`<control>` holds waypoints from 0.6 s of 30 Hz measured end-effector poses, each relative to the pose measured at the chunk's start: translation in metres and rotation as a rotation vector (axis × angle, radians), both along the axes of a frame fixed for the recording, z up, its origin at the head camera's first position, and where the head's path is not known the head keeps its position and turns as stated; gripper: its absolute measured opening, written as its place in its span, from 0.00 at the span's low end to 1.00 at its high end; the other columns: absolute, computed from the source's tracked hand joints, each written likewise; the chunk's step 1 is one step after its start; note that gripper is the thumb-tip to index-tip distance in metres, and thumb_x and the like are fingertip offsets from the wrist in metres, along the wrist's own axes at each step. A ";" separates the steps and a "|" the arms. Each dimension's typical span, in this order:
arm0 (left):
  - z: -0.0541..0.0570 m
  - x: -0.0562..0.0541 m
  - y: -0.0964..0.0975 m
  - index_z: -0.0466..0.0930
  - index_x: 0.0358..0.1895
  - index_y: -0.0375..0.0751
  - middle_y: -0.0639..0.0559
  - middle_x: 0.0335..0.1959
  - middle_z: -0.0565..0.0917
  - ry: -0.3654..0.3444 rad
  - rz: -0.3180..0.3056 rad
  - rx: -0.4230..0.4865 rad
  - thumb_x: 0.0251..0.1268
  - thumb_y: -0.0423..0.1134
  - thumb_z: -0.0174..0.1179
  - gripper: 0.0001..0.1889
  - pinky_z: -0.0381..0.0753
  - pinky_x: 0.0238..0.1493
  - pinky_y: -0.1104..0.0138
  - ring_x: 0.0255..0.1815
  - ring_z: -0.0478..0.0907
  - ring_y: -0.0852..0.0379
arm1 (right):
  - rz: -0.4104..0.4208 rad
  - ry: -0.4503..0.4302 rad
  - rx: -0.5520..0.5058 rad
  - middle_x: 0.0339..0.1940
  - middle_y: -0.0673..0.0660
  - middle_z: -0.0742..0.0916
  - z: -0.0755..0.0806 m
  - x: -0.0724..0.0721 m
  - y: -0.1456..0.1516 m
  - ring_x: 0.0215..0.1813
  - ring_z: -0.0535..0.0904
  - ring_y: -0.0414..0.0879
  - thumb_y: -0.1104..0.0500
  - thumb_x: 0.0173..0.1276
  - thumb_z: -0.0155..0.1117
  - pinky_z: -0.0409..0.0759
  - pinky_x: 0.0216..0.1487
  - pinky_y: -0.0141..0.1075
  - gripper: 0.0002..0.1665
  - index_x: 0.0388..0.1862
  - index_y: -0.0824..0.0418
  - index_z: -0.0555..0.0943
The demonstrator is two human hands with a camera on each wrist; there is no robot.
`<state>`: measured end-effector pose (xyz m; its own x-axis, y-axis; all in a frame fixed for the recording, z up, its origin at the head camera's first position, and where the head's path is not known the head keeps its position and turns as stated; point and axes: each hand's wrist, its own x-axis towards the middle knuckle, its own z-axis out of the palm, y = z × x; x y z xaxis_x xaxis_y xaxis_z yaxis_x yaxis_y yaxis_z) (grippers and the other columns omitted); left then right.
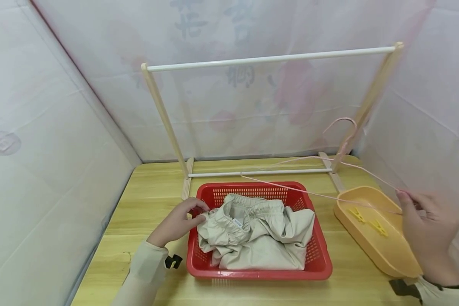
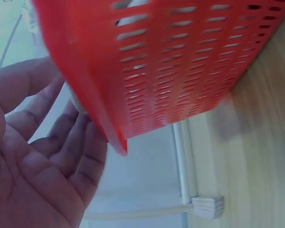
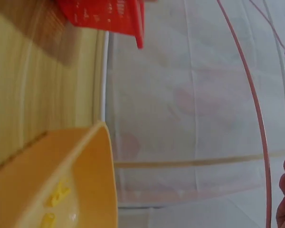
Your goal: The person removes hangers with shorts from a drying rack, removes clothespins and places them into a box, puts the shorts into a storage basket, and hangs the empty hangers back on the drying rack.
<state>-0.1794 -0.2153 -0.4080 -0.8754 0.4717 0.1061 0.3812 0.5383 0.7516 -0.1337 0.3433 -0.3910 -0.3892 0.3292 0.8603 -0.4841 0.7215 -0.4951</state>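
Beige pants point(image 1: 267, 229) with a gathered elastic waistband and a small white label lie bunched in a red plastic basket point(image 1: 260, 275). At the basket's left rim my left hand point(image 1: 181, 221) pinches the left end of the waistband between thumb and fingers. The left wrist view has this hand point(image 2: 47, 147) beside the basket wall point(image 2: 180, 61), its fingertips partly hidden behind the rim. Out to the right, my right hand point(image 1: 428, 221) grips one corner of a thin pink hanger point(image 1: 371, 174), its hook upward and its frame reaching over the basket's back edge.
Behind the basket stands a wooden rack with a white top bar point(image 1: 267, 59) and a lower bar point(image 1: 260, 173). A yellow-orange tray point(image 1: 386, 259) holding yellow clips point(image 1: 378, 228) sits at the right, beneath the right hand. Pale cloth walls point(image 1: 42, 148) enclose the wooden table point(image 1: 137, 221).
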 end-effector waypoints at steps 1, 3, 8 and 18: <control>-0.001 0.001 -0.001 0.82 0.54 0.46 0.57 0.49 0.83 -0.010 0.005 0.013 0.72 0.34 0.65 0.11 0.80 0.54 0.56 0.48 0.79 0.57 | 0.001 -0.007 -0.020 0.37 0.24 0.82 -0.003 0.001 -0.004 0.36 0.73 0.17 0.67 0.66 0.73 0.67 0.43 0.17 0.13 0.33 0.82 0.85; -0.003 0.001 -0.002 0.82 0.53 0.47 0.57 0.49 0.84 -0.020 0.010 0.034 0.73 0.33 0.64 0.10 0.80 0.55 0.54 0.49 0.80 0.56 | 0.012 -0.016 -0.070 0.36 0.26 0.84 -0.007 0.002 -0.013 0.34 0.75 0.18 0.69 0.65 0.73 0.70 0.45 0.18 0.11 0.33 0.81 0.86; -0.008 -0.001 -0.006 0.83 0.53 0.45 0.53 0.50 0.85 -0.016 0.059 0.104 0.74 0.34 0.64 0.10 0.80 0.57 0.55 0.50 0.80 0.54 | 0.051 0.013 -0.193 0.33 0.33 0.86 -0.014 0.000 -0.037 0.32 0.78 0.23 0.72 0.62 0.73 0.74 0.44 0.18 0.08 0.34 0.81 0.86; -0.014 -0.009 -0.018 0.81 0.56 0.40 0.47 0.50 0.85 -0.021 0.216 0.181 0.76 0.35 0.62 0.11 0.81 0.52 0.63 0.51 0.80 0.52 | 0.061 0.033 -0.191 0.33 0.38 0.87 -0.022 -0.006 -0.062 0.34 0.80 0.25 0.72 0.62 0.73 0.74 0.38 0.15 0.05 0.36 0.75 0.89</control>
